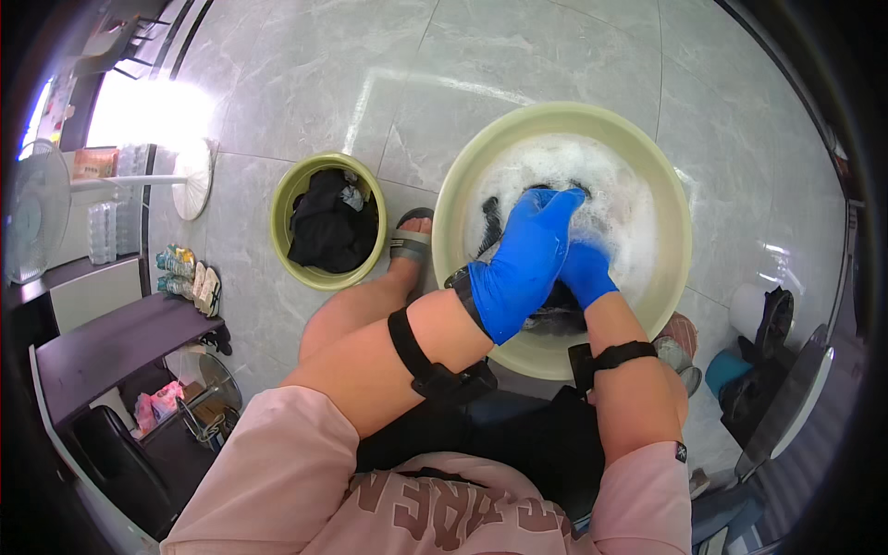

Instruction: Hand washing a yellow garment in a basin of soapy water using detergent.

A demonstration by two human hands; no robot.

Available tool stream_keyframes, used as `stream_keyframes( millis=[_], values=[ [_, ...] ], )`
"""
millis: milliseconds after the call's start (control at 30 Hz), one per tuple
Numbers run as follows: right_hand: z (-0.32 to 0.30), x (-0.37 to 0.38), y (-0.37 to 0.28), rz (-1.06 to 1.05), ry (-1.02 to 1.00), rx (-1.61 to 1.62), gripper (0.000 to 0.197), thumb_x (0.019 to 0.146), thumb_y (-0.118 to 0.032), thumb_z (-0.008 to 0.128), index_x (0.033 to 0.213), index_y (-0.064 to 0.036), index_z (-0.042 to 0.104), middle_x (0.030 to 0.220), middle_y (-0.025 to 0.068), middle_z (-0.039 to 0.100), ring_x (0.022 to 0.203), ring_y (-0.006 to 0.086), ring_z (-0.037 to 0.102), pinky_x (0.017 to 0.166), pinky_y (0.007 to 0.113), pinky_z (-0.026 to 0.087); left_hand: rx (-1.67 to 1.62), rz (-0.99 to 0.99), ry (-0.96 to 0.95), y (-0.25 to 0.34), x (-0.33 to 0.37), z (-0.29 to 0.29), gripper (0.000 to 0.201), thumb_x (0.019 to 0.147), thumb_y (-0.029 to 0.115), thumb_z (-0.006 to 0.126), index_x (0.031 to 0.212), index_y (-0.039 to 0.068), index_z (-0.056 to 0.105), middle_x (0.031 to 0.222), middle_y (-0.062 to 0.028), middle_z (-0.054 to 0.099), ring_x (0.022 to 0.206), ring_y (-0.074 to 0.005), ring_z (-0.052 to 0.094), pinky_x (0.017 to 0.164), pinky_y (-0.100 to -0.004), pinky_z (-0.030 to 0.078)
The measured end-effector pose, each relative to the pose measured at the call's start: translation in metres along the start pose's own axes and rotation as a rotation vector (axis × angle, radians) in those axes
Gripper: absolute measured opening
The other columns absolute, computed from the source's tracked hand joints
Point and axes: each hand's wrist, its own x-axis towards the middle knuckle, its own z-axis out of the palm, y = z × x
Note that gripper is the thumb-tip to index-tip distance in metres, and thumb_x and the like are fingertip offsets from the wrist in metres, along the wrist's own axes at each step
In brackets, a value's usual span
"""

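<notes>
On the grey tiled floor [305,83] stands a large pale basin [666,185] of foamy water, where the blue-gloved left hand [524,264] and right hand [583,268] both clench a dark wet garment [555,314], and a smaller basin [282,199] with dark clothes [328,227] stands left.

The big basin [564,125] is full of foam, with dark cloth [555,310] under both gloved hands. There is open soapy room at its far side. The small bucket [301,190] on the left is stuffed with black clothes [328,222]. A foot [412,242] sits between them.
</notes>
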Motion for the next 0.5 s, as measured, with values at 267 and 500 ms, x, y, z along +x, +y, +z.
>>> stream_keyframes(
  millis=[267, 500],
  values=[
    [-0.113, -0.081, -0.057, -0.081, 0.433, 0.039, 0.051, 0.07, -0.018, 0.075, 0.118, -0.0049, 0.061, 0.111, 0.0177, 0.064, 0.102, 0.0343, 0.062, 0.087, 0.048, 0.044, 0.061, 0.063, 0.006, 0.022, -0.017, -0.013, 0.03, 0.098, 0.021, 0.056, 0.12, 0.002, 0.064, 0.113, -0.0097, 0.062, 0.105, -0.0182, 0.058, 0.091, -0.0303, 0.048],
    [-0.056, -0.073, -0.07, -0.087, 0.39, -0.191, 0.042, 0.075, -0.009, 0.07, 0.114, -0.0042, 0.057, 0.118, 0.0177, 0.055, 0.113, 0.0362, 0.053, 0.092, 0.052, 0.042, 0.363, 0.512, -0.231, 0.005, -0.009, -0.052, 0.048, 0.1, 0.032, 0.055, 0.138, 0.003, 0.051, 0.135, -0.0106, 0.056, 0.121, -0.0256, 0.055, 0.103, -0.0397, 0.043]
  ],
)
